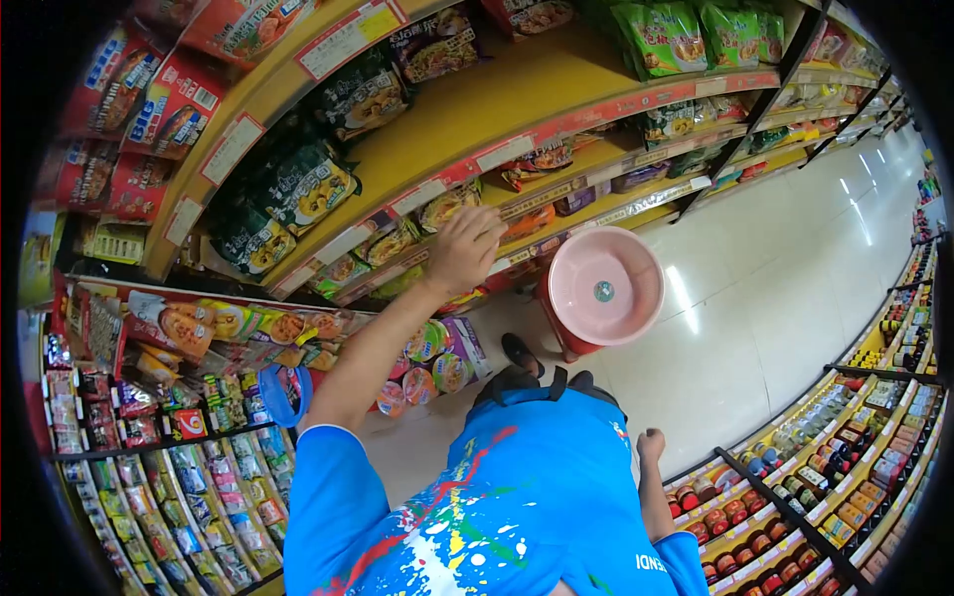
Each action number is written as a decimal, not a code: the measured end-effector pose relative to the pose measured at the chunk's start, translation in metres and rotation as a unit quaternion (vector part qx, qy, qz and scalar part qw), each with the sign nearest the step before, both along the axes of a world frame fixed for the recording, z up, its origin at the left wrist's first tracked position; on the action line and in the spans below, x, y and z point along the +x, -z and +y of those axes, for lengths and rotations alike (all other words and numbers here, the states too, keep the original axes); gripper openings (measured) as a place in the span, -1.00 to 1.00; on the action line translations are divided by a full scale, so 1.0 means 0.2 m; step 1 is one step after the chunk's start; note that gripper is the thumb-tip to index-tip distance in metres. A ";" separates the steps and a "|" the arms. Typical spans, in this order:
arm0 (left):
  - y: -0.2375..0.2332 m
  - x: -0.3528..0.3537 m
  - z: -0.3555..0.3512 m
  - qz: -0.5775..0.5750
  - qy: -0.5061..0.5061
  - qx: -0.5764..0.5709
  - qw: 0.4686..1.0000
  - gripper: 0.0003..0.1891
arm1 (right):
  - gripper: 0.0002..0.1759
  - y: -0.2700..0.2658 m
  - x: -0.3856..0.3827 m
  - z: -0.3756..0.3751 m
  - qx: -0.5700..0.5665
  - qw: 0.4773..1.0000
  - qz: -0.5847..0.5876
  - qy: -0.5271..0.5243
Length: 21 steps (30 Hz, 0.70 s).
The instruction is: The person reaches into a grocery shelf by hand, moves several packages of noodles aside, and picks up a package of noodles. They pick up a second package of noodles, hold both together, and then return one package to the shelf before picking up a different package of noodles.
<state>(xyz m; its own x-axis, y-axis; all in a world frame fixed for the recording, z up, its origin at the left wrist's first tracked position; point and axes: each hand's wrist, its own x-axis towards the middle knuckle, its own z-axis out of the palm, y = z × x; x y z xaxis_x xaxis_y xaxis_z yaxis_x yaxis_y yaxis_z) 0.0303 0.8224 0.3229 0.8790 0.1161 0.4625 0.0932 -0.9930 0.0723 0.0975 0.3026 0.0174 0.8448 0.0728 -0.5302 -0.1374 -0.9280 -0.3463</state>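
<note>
I count two hands of my own, my left hand point(462, 248) and my right hand point(651, 444); one pink stool point(604, 288); one black shoe point(517, 350); three bright green packets point(651, 35) on the top shelf; at least three dark green noodle packets point(308, 184); the jars point(730, 512) are too many to count.

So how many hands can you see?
2. The left hand reaches up to the yellow shelves of food packets; the right hand hangs closed beside the blue paint-splashed shirt.
</note>
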 end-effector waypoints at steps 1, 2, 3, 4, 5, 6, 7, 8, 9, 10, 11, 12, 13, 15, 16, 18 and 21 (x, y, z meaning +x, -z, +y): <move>0.08 -0.04 -0.01 0.026 -0.037 -0.025 0.999 -0.76 | -0.68 0.07 -0.02 -0.10 0.005 1.000 0.004 -0.004; 0.16 -0.07 -0.01 0.050 -0.076 -0.051 0.995 -0.75 | -0.69 0.16 -0.04 -0.21 -0.012 1.000 0.005 0.004; 0.23 -0.12 0.01 0.053 -0.081 -0.047 0.994 -0.75 | -0.70 0.23 -0.04 -0.27 -0.029 1.000 0.005 0.010; 0.30 -0.17 0.04 0.073 -0.178 -0.103 0.976 -0.70 | -0.70 0.24 -0.01 -0.30 -0.026 1.000 0.008 0.006; 0.35 -0.21 0.06 0.091 -0.271 -0.159 0.945 -0.65 | -0.70 0.24 0.01 -0.34 0.022 0.989 0.084 0.119; 0.39 -0.25 0.10 0.092 -0.274 -0.157 0.944 -0.65 | -0.70 0.23 0.01 -0.35 0.066 0.958 0.160 0.231; 0.41 -0.28 0.14 0.109 -0.338 -0.113 0.928 -0.58 | -0.68 0.23 0.02 -0.37 0.086 0.954 0.147 0.247; 0.43 -0.31 0.17 0.124 -0.400 -0.069 0.906 -0.51 | -0.68 0.23 0.03 -0.37 0.084 0.954 0.148 0.246; 0.42 -0.32 0.16 0.126 -0.400 -0.071 0.905 -0.51 | -0.67 0.22 0.04 -0.38 0.111 0.949 0.151 0.254; 0.40 -0.33 0.16 0.134 -0.444 -0.059 0.884 -0.43 | -0.65 0.21 0.04 -0.39 0.137 0.943 0.152 0.262; 0.38 -0.34 0.15 0.140 -0.486 -0.046 0.861 -0.36 | -0.65 0.19 0.05 -0.39 0.136 0.943 0.150 0.263; 0.40 -0.34 0.16 0.138 -0.483 -0.048 0.863 -0.36 | -0.65 0.18 0.05 -0.37 0.144 0.937 0.157 0.276; 0.42 -0.35 0.18 0.139 -0.516 -0.075 0.842 -0.31 | -0.64 0.17 0.06 -0.36 0.152 0.931 0.163 0.290; 0.42 -0.32 0.22 0.146 -0.557 -0.138 0.806 -0.22 | -0.64 0.15 0.08 -0.30 0.151 0.927 0.167 0.300; 0.41 -0.31 0.23 0.145 -0.553 -0.139 0.809 -0.22 | -0.64 0.15 0.07 -0.28 0.144 0.923 0.177 0.309; 0.42 -0.31 0.25 0.162 -0.566 -0.155 0.793 -0.23 | -0.67 0.14 0.07 -0.23 0.166 0.921 0.175 0.307; 0.52 -0.32 0.30 0.146 -0.551 -0.119 0.813 -0.25 | -0.70 0.10 0.04 -0.16 0.184 0.920 0.174 0.298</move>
